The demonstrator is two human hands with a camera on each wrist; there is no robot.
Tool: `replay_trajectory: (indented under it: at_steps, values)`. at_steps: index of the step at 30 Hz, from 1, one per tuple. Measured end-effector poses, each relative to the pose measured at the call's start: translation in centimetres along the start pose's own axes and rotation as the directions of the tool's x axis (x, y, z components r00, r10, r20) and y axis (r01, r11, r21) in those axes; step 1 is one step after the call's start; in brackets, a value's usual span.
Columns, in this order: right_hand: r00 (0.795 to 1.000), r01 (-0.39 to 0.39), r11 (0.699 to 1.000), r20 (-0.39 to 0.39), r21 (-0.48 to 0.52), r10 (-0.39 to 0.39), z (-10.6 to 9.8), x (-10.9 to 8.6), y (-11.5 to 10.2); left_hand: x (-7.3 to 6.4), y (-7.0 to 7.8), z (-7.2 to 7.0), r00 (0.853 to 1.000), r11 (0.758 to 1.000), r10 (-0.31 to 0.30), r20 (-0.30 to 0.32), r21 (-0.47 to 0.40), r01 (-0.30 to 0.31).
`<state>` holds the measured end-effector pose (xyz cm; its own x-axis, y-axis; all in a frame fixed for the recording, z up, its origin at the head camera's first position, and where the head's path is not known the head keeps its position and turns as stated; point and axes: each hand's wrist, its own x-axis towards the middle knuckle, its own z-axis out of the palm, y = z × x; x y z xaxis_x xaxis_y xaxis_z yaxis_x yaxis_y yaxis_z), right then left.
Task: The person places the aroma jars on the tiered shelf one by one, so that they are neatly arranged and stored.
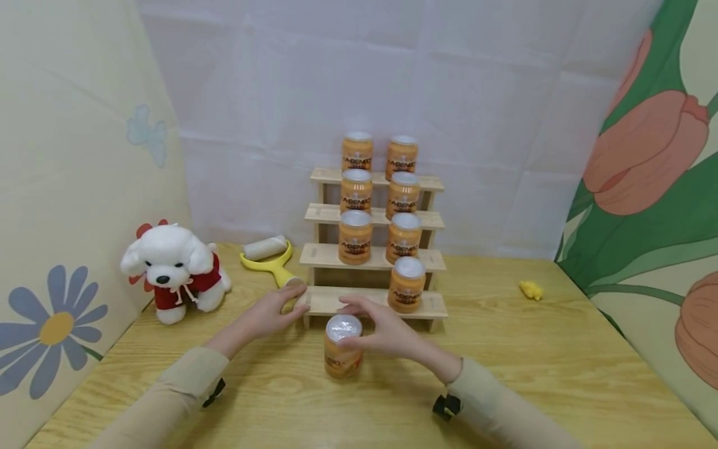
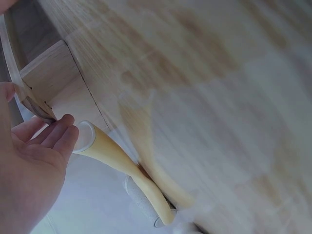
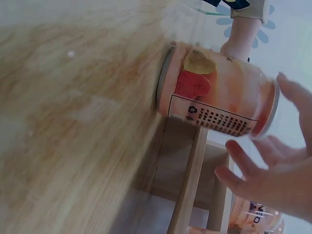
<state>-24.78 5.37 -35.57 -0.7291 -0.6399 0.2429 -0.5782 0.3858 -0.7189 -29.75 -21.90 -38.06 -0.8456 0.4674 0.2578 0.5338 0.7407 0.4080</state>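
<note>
An orange can with a silver lid stands upright on the table in front of a stepped wooden rack. My right hand is spread about the can's top, thumb on the near side. In the right wrist view the can shows its printed label, and the fingers are loosely extended beside the lid; firm contact is not visible. At the left end of the rack's lowest step, my left hand pinches the board. The left wrist view shows its fingers against the board's end.
Several matching cans fill the upper steps in pairs; one can stands on the lowest step's right. A yellow-handled roller lies behind my left hand. A white plush dog sits left; a small yellow figure lies right.
</note>
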Motion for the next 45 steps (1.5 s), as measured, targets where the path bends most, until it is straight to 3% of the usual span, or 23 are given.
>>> replay_trajectory:
  at_steps: [5,14,22,26,33,39,45]
  values:
    - [0.995,0.016,1.0,0.095,-0.012,-0.015,-0.5,-0.3,-0.1,0.1,-0.1,0.0,1.0,1.0,-0.002,-0.002,-0.003,0.002]
    - [0.999,-0.013,0.998,0.031,-0.063,0.015,-0.8,-0.9,0.1,0.2,-0.1,-0.2,1.0,1.0,-0.004,-0.002,-0.009,0.004]
    - [0.994,0.038,0.993,0.105,-0.115,-0.026,-1.6,-1.0,1.0,0.1,0.0,-0.3,1.0,1.0,-0.009,0.011,-0.006,0.009]
    - [0.995,0.0,0.995,0.102,-0.101,0.01,-1.3,-1.1,0.9,0.1,0.1,-0.4,1.0,1.0,-0.009,0.01,-0.004,0.009]
    - [0.991,-0.134,0.991,0.002,-0.028,0.135,0.3,-0.9,0.1,0.1,-0.1,-0.2,1.0,1.0,-0.001,0.0,0.011,0.001]
    - [0.977,-0.211,0.977,0.027,-0.014,0.212,1.3,-0.6,-0.2,0.1,-0.2,0.0,1.0,1.0,0.002,0.001,0.005,-0.002]
    - [0.978,-0.205,0.979,0.034,-0.014,0.205,1.8,-0.3,-0.4,0.0,-0.2,0.1,1.0,1.0,0.0,0.003,-0.001,0.0]
